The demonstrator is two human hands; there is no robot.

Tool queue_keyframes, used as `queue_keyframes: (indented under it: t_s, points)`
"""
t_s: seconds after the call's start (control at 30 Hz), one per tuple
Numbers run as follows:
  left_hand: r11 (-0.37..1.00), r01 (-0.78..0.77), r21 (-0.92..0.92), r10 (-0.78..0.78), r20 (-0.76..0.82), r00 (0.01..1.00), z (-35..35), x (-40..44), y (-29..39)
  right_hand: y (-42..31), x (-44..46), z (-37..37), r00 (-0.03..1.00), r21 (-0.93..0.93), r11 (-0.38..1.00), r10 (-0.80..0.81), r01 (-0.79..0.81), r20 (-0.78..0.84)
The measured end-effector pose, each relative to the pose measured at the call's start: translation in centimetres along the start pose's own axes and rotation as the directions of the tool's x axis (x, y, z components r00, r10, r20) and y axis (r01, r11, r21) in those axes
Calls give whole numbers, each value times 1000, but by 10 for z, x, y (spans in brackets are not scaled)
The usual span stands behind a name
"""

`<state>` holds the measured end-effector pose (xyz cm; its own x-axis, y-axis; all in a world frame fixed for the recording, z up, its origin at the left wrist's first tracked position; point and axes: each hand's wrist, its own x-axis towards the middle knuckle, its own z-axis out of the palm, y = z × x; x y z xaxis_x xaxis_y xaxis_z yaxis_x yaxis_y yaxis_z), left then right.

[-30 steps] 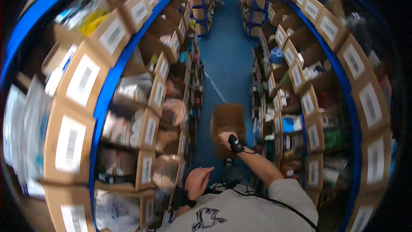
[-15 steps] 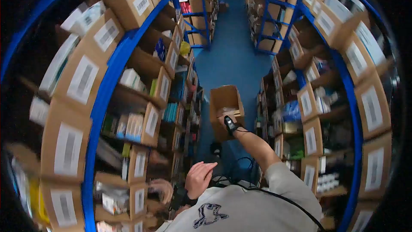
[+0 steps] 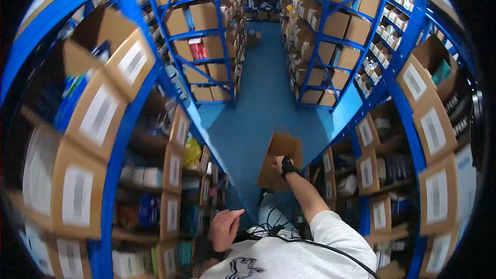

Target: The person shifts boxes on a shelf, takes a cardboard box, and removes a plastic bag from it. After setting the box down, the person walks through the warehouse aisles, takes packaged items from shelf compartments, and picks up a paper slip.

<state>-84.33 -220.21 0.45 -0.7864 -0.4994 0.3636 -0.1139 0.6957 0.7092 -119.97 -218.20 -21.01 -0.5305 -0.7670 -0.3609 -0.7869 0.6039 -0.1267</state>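
Observation:
My right hand [image 3: 280, 164] reaches down to an open brown cardboard box [image 3: 270, 177] in front of me. The hand seems to grip the box's edge, though the fingertips are partly hidden. A black device [image 3: 287, 166] is strapped at this wrist. My left hand [image 3: 225, 228] hovers near my waist with its fingers stretched out, holding nothing. It is nearest to the left-hand shelving, apart from the boxes there. Whatever lies inside the cardboard box is hard to make out.
Blue-framed shelves with labelled cardboard bins [image 3: 79, 196] line my left, and similar bins [image 3: 435, 132] line my right. A blue floor aisle [image 3: 258, 80] runs ahead between further racks [image 3: 204, 36]. Black cables [image 3: 274, 225] hang at my waist.
I have moved forward along the aisle, and the box has come along with my right hand. The far racks look closer. My left hand stays near my waist, fingers still extended.

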Motion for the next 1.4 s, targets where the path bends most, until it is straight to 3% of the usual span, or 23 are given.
queue_keyframes:
  t_s: [0.07,0.17,0.33,0.37,0.4,0.43,0.5,0.53,0.6,0.67,0.73,0.9,1.0,1.03,1.13,1.2,1.23,1.3,1.33,1.37,1.4]
  points:
    - [997,-3,80,4,-3,1000,10,56,-11,17,36,-21,999,133,990,51,-51,0]
    - [989,-45,139,44,6,999,22,146,-27,60,110,-21,996,35,996,84,-83,-34]
    - [979,1,204,2,-13,1000,43,258,-44,133,185,-74,964,176,949,265,-262,8]
    - [978,8,209,-4,-20,1000,51,272,-56,156,210,-68,908,316,852,382,-418,171]
    - [980,-1,201,4,-12,1000,60,289,-67,180,228,-60,903,317,845,395,-430,170]
    - [975,30,221,-32,3,999,69,308,-79,203,243,-45,886,451,770,447,-452,123]
    - [974,22,224,-19,-12,1000,90,354,-98,229,251,-67,916,222,902,394,-370,-75]
    - [977,-4,214,1,11,1000,100,381,-110,246,253,-79,904,236,888,422,-395,-74]
    - [985,-58,162,44,90,995,122,439,-132,279,257,-103,832,250,794,534,-555,151]
    - [983,-131,126,112,145,983,147,500,-144,335,266,-53,778,280,728,607,-625,160]
    - [971,-226,74,208,191,959,174,570,-151,360,256,-72,705,218,683,708,-697,40]
    - [898,-431,-85,422,440,793,268,712,-140,431,230,-78,452,262,489,871,-832,-191]
    - [843,-474,-254,528,563,636,342,764,-119,480,212,-57,379,396,363,925,-844,-40]
    - [824,-490,-286,556,575,600,367,777,-109,488,198,-72,392,347,348,917,-871,65]
    - [758,-509,-407,645,580,497,442,805,-74,560,194,-10,332,304,294,940,-906,79]
    - [760,-507,-408,639,614,463,490,822,-41,581,184,-25,246,340,225,969,-913,21]
    - [744,-523,-416,657,600,456,517,830,-26,598,182,-23,134,415,152,988,-897,-73]
    - [698,-498,-514,708,599,374,566,844,9,635,187,-13,-287,667,21,892,-745,-349]
    - [685,-518,-513,718,596,360,588,851,33,656,172,-20,-74,614,-2,993,-789,-91]
    - [673,-514,-532,730,589,347,607,856,56,677,157,-24,148,560,24,973,-828,177]
    - [665,-505,-551,739,584,336,625,862,78,697,144,-40,280,345,189,930,-919,238]
